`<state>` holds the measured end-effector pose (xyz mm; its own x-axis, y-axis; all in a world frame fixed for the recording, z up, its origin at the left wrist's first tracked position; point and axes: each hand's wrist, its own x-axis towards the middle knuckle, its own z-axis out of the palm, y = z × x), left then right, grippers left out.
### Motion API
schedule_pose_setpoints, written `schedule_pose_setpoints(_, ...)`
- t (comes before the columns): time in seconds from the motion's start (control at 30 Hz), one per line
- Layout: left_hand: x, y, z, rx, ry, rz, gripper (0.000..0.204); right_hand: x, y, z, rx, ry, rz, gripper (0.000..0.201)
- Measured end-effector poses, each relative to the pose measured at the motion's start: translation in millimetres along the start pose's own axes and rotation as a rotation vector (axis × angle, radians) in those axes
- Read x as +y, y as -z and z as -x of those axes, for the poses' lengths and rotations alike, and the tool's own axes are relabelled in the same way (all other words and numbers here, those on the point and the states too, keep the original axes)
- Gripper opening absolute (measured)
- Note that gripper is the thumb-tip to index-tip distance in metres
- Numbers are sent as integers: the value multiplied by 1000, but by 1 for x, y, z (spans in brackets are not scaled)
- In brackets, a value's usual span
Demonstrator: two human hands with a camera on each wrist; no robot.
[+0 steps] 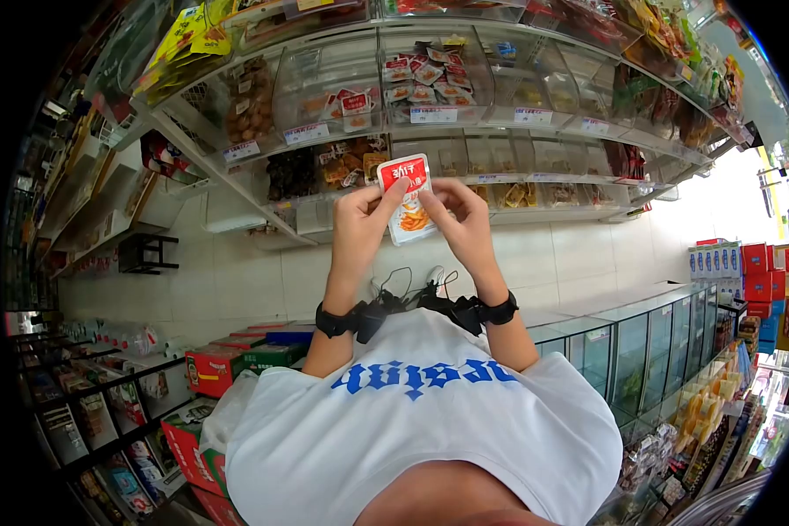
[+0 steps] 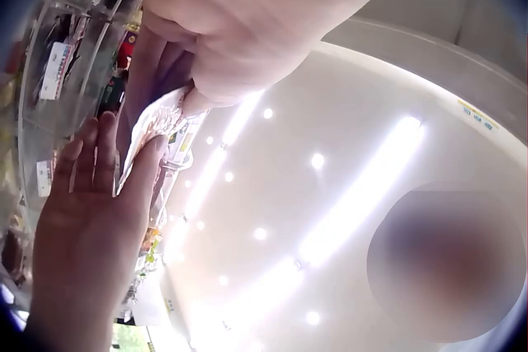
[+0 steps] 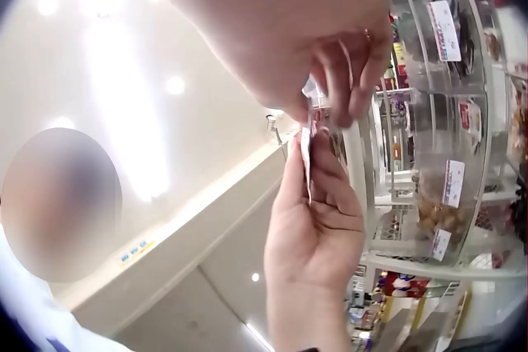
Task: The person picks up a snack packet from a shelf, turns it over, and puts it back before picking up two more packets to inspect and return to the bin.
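Observation:
A small red-and-white snack packet (image 1: 412,219) with a picture of food on its front is held up between both hands in the head view. My left hand (image 1: 359,226) pinches its left side, thumb lying across the printed face. On the opposite side my right hand (image 1: 466,230) pinches the right edge between thumb and fingers. Seen from the left wrist, the packet (image 2: 153,129) is tilted, its face partly covered by the hands. The right wrist view shows the packet (image 3: 307,158) nearly edge-on, with the left hand (image 3: 315,228) below and the right hand (image 3: 342,71) above.
Shelves of clear bins with price labels (image 1: 434,115) curve in front, one bin holding similar packets (image 1: 430,74). Glass cases (image 1: 640,346) stand at the right, red and green boxes (image 1: 215,368) at the left. A black stool (image 1: 145,253) stands on the pale tiled floor (image 1: 535,263).

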<state>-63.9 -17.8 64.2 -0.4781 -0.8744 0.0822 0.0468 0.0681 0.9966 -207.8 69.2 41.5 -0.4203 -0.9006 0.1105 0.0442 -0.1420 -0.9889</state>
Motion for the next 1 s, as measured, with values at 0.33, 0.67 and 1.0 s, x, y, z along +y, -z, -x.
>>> schedule_pose_setpoints(0.33, 5, 0, 3, -93, 102, 33, 44, -10, -4, 5, -7, -14, -277, 14)
schedule_pose_setpoints(0.67, 4, -6, 6, -88, 14, 20, 39, -5, 2, 10, 88, 109, -141, 13)
schedule_pose_setpoints(1.0, 16, -5, 6, -126, 108, 323, 73, -21, -17, 7, -62, 440, 394, 41)
